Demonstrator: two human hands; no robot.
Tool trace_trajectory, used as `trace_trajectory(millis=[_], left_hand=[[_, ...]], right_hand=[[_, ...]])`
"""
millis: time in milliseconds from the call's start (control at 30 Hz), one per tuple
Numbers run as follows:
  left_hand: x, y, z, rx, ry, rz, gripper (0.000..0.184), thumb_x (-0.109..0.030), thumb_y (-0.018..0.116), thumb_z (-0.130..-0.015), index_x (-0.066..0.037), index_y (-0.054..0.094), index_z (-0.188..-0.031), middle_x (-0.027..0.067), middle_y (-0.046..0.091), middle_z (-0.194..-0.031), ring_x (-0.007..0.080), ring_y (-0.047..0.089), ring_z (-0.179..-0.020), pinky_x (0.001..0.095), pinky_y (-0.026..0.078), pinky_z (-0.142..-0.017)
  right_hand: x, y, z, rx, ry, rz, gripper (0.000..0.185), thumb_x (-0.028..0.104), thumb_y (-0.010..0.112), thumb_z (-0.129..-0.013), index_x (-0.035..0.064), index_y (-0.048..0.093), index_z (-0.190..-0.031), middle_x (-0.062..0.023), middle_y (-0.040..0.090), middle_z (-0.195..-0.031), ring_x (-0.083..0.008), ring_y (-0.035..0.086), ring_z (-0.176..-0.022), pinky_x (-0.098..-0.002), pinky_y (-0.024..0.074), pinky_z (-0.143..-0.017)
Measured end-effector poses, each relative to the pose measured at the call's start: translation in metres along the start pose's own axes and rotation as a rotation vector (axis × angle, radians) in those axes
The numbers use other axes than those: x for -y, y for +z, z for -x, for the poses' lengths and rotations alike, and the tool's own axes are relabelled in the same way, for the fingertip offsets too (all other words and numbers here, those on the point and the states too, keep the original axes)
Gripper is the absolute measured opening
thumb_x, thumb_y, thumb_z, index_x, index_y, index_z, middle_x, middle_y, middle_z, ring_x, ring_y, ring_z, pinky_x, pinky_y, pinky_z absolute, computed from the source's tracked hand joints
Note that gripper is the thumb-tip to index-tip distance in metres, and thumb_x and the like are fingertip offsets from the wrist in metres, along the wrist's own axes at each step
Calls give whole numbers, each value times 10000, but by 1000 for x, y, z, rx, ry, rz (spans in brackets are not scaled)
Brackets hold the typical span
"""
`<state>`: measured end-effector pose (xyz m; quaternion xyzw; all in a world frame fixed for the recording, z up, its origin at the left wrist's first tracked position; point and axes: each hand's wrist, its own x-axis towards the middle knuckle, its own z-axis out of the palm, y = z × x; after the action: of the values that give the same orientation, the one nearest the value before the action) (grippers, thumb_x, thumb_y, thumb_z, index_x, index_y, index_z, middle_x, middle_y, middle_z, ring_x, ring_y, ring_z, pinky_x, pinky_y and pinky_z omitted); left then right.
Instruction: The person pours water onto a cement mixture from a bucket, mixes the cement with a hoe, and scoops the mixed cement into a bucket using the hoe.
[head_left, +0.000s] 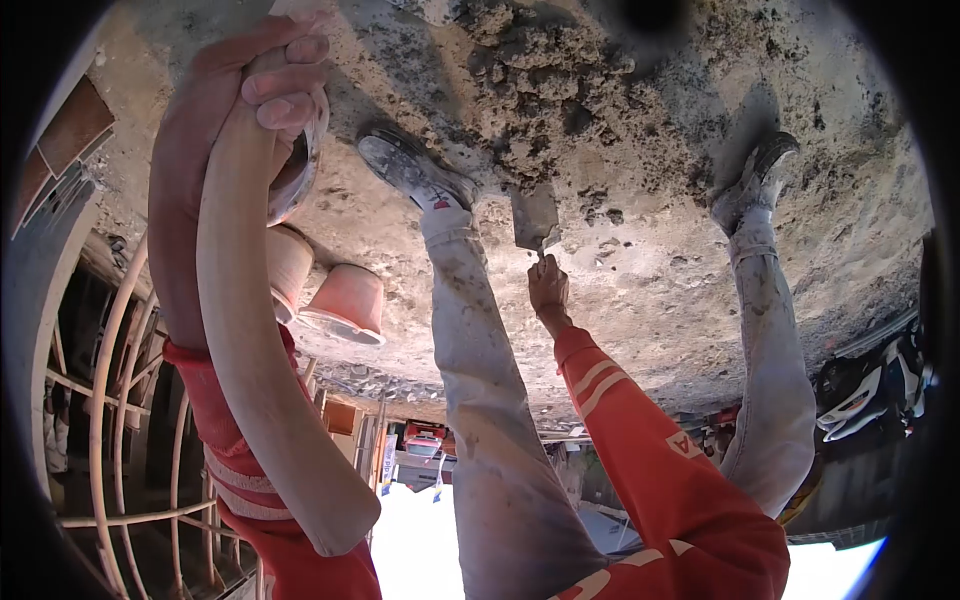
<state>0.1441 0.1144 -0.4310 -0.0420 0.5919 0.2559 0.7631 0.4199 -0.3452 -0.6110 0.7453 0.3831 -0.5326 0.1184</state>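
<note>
The scene appears upside down, with sky at the bottom. My left hand [275,75], at the upper left and close to the camera, is closed around a long, pale wooden bar [245,260] that looks curved; its far end is hidden by the fingers. Lower in the middle, my right hand [548,285] grips the handle of a trowel [535,215]. The flat blade lies at the edge of dark, crumbly mortar [560,90] on the ground. Beside my left hand, a round metal-looking rim [305,175] shows partly behind the bar.
Two buckets [345,300] [288,265] stand on the dusty ground near the bar. My shoes [415,170] [758,180] are planted on either side of the trowel. Bent poles [108,380] line the left, while a vehicle [870,390] is at the far right.
</note>
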Motion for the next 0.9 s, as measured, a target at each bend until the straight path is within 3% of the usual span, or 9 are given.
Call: trace_trajectory(millis=[67, 167, 267, 333, 500, 600, 700, 800, 900], left_hand=[[-1, -8, -3, 76, 8, -30, 340, -114, 401, -996, 76, 318, -1266, 59, 439, -831, 31, 406, -480, 177, 416, -364], [3, 5, -1, 13, 24, -31, 186, -106, 514, -929, 15, 464, -1061, 58, 477, -772, 52, 405, -476, 193, 396, -382], [4, 5, -1, 4, 33, -13, 196, -101, 522, -925, 17, 464, -1071, 59, 478, -778, 55, 406, -475, 196, 399, -385], [4, 3, -3, -28, 18, -5, 205, -108, 526, -926, 10, 462, -1082, 58, 480, -788, 56, 409, -478, 202, 397, -385], [-2, 8, -2, -53, -5, -4, 323, -80, 506, -952, 65, 383, -1213, 53, 469, -778, 47, 409, -495, 189, 400, -384], [-4, 1, -8, -71, -66, -125, 153, -230, 545, -923, -98, 506, -857, -46, 415, -557, 64, 440, -452, 216, 380, -370], [-1, 13, -1, -132, -33, -56, 325, -86, 493, -958, 63, 380, -1224, 52, 477, -783, 38, 404, -491, 189, 401, -381], [4, 3, -1, -21, -56, 33, 316, -101, 470, -968, 62, 383, -1225, 49, 476, -783, 34, 405, -491, 185, 406, -380], [6, 5, -2, -35, 2, -13, 313, -115, 448, -978, 59, 381, -1229, 51, 476, -782, 37, 408, -490, 181, 406, -380]], right_hand=[[29, -2, -13, -64, -70, -36, 185, 204, 570, -858, 65, 527, -973, -217, 640, -791, -426, 613, -724, -507, 469, -605], [106, -28, -49, -126, -65, -90, 221, 230, 580, -853, 68, 546, -1001, -214, 641, -791, -431, 615, -737, -512, 477, -628], [177, -47, -78, -222, -131, -89, 298, 284, 585, -845, 69, 560, -1050, -245, 645, -875, -444, 620, -815, -521, 493, -701], [193, -68, -77, -67, -61, -90, 332, 317, 576, -846, 67, 563, -1064, -267, 640, -946, -452, 618, -868, -522, 495, -748], [132, -104, -5, 107, -6, 68, 334, 293, 547, -843, 96, 480, -1105, -229, 654, -949, -452, 625, -844, -545, 495, -739], [68, -94, 22, 116, -25, 161, 274, 251, 567, -847, 104, 483, -1063, -189, 653, -935, -429, 636, -814, -544, 501, -705], [42, -73, 10, 167, -50, 245, 274, 266, 568, -864, 117, 482, -1077, -161, 641, -999, -412, 634, -852, -535, 499, -736], [65, -58, -41, 147, -231, 290, 304, 332, 531, -891, 130, 506, -1116, -154, 636, -998, -414, 617, -881, -526, 486, -753], [79, -39, -116, 108, -335, 127, 278, 342, 503, -902, 137, 556, -1082, -169, 633, -997, -408, 618, -879, -528, 484, -758]])
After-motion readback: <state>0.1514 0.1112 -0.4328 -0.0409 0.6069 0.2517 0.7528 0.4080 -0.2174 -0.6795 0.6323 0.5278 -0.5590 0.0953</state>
